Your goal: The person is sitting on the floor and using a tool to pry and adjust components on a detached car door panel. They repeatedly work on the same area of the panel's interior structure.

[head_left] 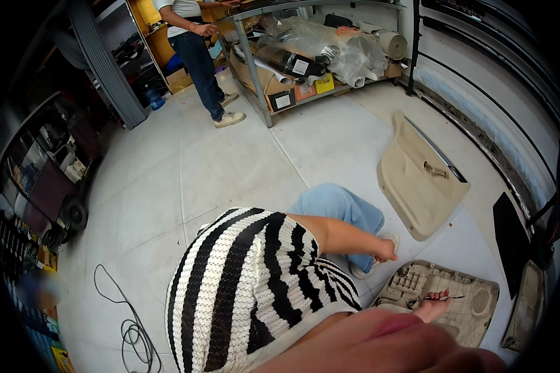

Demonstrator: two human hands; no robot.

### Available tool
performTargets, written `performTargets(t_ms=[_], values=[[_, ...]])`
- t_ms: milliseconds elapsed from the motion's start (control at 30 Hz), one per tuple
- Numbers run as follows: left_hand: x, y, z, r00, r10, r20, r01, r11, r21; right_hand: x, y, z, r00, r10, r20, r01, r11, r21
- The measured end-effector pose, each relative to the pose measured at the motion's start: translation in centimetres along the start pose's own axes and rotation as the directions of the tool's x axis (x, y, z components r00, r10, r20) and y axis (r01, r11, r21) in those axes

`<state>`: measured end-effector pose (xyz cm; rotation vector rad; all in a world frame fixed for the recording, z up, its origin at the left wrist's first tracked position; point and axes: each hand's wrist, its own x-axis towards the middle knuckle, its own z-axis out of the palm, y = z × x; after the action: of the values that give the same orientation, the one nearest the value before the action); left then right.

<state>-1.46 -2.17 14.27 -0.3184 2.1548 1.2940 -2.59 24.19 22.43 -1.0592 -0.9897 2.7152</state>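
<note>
Low at the right, my right hand (436, 305) is closed around a slim, dark pointed tool (453, 297) whose exact kind is too small to tell. Beneath it lies a beige car door panel (484, 318), its ribbed inner side up, with a round speaker grille near one end. My left hand (387, 250) is closed beside my light shoe (392, 239), just past the panel's far edge. Its fingers are curled, and whether anything sits inside them is hidden.
Another beige door panel (410, 186) lies finished side up farther off. A black flat piece (510, 242) and a narrow panel (524, 304) are at the right. A cable (134, 329) coils on the floor. A person (196, 56) stands by a loaded shelf rack (261, 93).
</note>
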Motion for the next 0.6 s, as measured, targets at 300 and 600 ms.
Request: performTargets(t_ms=[300, 600], values=[[0.9, -2.0, 0.5, 1.000, 0.023, -0.001, -0.023, 1.000, -0.006, 2.1, 2.4, -2.3, 0.994, 0.048, 0.101, -0.055, 0.996, 0.070], [0.7, -2.2, 0.9, 0.999, 0.040, 0.025, -0.042, 0.994, 0.100, 2.9, 3.0, -3.3, 0.987, 0.040, 0.158, -0.063, 0.988, 0.143]])
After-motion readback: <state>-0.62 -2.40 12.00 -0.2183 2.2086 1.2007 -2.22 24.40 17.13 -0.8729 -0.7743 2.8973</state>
